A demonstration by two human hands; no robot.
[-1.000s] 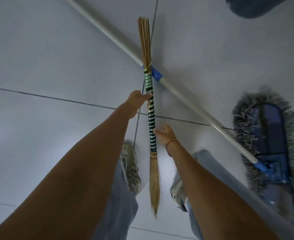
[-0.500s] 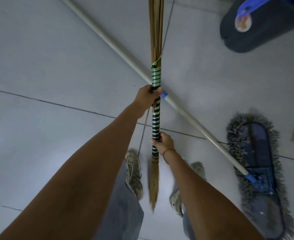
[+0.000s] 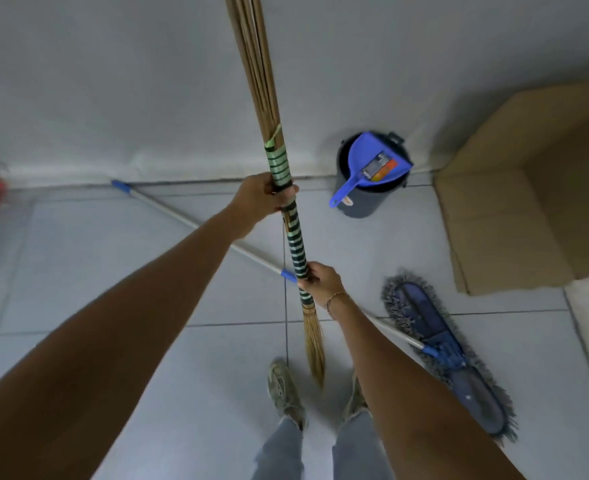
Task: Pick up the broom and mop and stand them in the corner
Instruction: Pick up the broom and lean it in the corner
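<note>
Broom (image 3: 294, 244) now raised, seemingly upright, mid-grip

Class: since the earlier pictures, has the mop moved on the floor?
No. The mop lies flat, its pole crossing the same tile joints; only the camera has shifted, and the broom was lifted.

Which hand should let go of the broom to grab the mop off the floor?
Probably the right hand. It grips the broom low, just above the mop pole, with the mop head on that side. The left hand holds higher and could keep the broom upright.
</note>
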